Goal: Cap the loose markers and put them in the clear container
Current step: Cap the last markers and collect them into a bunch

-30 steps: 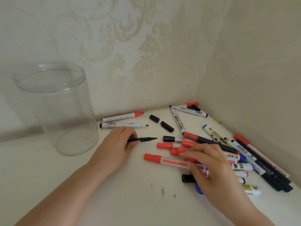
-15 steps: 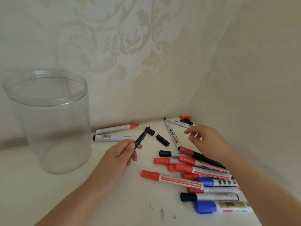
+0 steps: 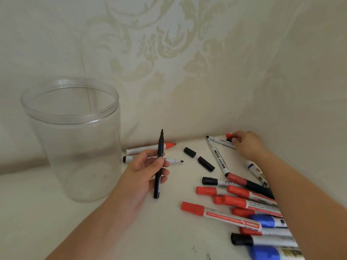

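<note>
- The left hand (image 3: 145, 172) held a thin black pen (image 3: 159, 166) upright, thumb and fingers curled round its middle, bare tip pointing to 12 o'clock.
- The pen looked light, stiff and smooth; a mid-barrel hold like this one should leave the tip end free for a cap and keep ink off the fingers.
- The right hand (image 3: 247, 144) reached to the far corner at 1 o'clock, fingers curled at a small red cap (image 3: 229, 135); whether it was actually pinched, I could not tell.
- Two black caps (image 3: 199, 159) lay loose on the surface (image 3: 159, 231), between the hands. They were small, hard and likely to roll, so a fingertip pinch across the sides would suit.
- Behind the left hand lay two uncapped white markers (image 3: 148, 148), one red-tipped, one black-tipped, both pointing to 3 o'clock.
- Capped red, blue and black markers formed a pile (image 3: 249, 209) at 4 o'clock, under the right forearm. Their thick barrels should be easy to grip, several at once.
- The jar (image 3: 71, 139) stood open and apparently empty at 9 o'clock, well apart from the pile. It seemed thin-walled and light, so markers dropped in hard could tip it.
</note>
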